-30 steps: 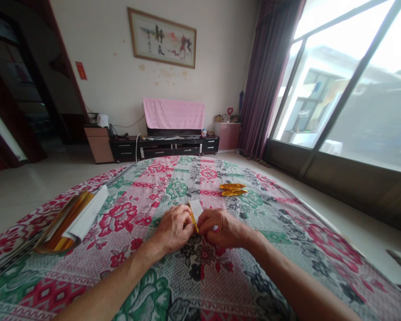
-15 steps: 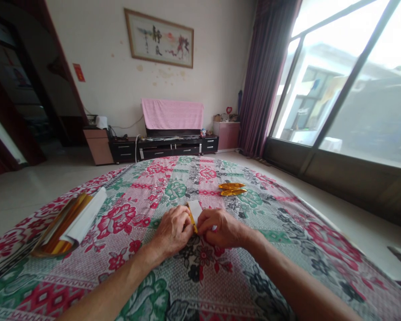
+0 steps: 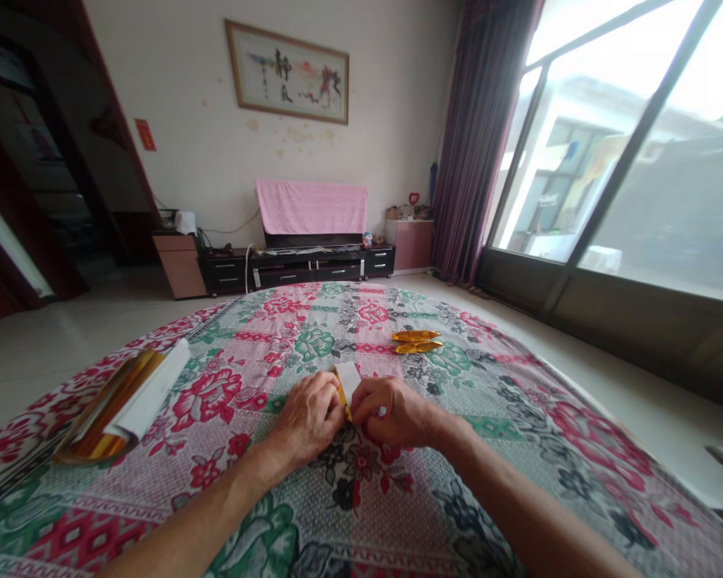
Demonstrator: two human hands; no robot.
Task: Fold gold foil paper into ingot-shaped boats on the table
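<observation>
Between my hands, on the flowered tablecloth, lies a small sheet of gold foil paper (image 3: 349, 380), white side up with a gold folded edge on its left. My left hand (image 3: 309, 413) presses and pinches that gold edge, fingers curled. My right hand (image 3: 391, 411) grips the near right part of the sheet, fingers bent together. Both hands cover much of the paper, so its full shape is hidden. Beyond them lie two folded gold paper pieces (image 3: 417, 341), long and pointed at the ends, side by side.
A stack of gold and white paper sheets (image 3: 117, 405) rests at the left of the round table, covered by the flowered tablecloth (image 3: 217, 385). Behind the table stand a low black cabinet (image 3: 307, 269) and a pink cloth (image 3: 313, 207) draped over a screen.
The view has shifted slightly. Both hands stay on the gold foil paper with almost the same grip; any finger motion is too small to make out.
</observation>
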